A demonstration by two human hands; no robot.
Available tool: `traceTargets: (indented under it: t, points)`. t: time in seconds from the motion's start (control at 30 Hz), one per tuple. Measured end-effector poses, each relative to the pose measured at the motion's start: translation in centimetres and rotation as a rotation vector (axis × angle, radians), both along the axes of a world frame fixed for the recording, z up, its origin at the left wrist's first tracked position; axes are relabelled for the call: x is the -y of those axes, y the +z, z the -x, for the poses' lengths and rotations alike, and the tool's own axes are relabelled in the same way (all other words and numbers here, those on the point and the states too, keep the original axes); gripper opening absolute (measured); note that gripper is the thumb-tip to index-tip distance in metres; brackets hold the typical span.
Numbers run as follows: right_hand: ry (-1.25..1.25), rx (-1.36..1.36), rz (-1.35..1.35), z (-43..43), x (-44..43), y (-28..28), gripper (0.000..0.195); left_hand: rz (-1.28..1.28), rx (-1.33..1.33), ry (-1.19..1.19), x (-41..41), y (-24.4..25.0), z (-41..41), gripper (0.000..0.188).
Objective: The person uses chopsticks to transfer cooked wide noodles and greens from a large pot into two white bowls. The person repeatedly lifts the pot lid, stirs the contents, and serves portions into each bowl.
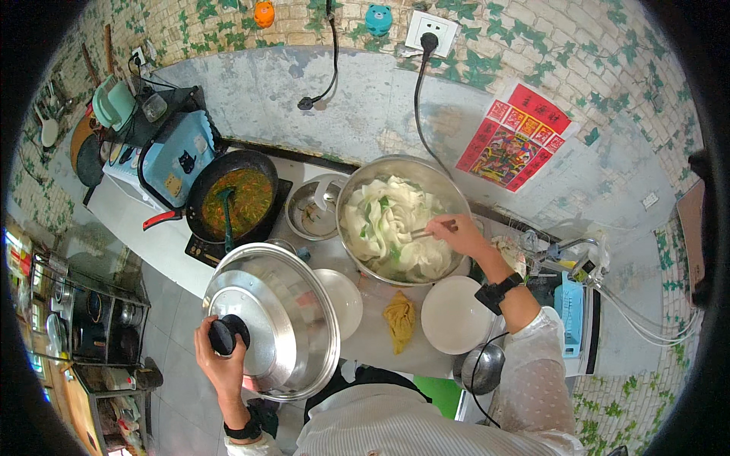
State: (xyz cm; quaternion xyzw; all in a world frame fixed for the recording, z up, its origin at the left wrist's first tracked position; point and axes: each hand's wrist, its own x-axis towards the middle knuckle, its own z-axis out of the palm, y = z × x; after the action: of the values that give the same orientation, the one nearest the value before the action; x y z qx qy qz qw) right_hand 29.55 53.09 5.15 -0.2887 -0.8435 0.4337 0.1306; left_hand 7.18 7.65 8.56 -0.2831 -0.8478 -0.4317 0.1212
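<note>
My left hand [221,353] grips the black knob of a large steel pot lid [308,336], held tilted at the counter's front edge. My right hand [459,235] holds a pair of chopsticks [421,233], their tips among wide pale noodles [393,211] with green leaves. The noodles lie in a large steel pot [410,162]. To the left, a black wok [197,214] with a red handle holds a reddish-orange soup or sauce with green bits, and a dark ladle [228,219] rests in it. Between wok and pot stands a small steel bowl [293,211] with a white-handled utensil.
A white bowl [456,313] and a folded yellow cloth [399,322] lie near the front edge. Another white dish [345,302] is partly behind the lid. A black power cable [419,108] hangs behind the pot. At right are a faucet [576,242] and a blue basket [568,319].
</note>
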Motion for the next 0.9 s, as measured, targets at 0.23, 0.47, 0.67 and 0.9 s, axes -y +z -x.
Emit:
traceTargets:
  t: [0.23, 0.47, 0.67, 0.9]
  points:
    - [0.086, 0.06, 0.193, -2.8, 2.4, 3.9, 0.026, -0.016, 0.003, -0.034, -0.4, 0.2, -0.5, 0.044]
    - [-0.247, -0.274, 0.004, -0.7, 1.2, 5.6, 0.023, -0.023, 0.005, -0.023, -0.5, 0.3, -0.9, 0.044]
    - [0.012, -0.046, -0.427, 1.3, 0.6, 2.6, 0.023, -0.007, -0.022, -0.023, 0.0, 0.6, -1.2, 0.045]
    - [-0.009, -0.148, -0.406, 0.2, 1.9, 3.6, 0.018, 0.016, -0.007, 0.047, 1.9, 0.3, -1.1, 0.046]
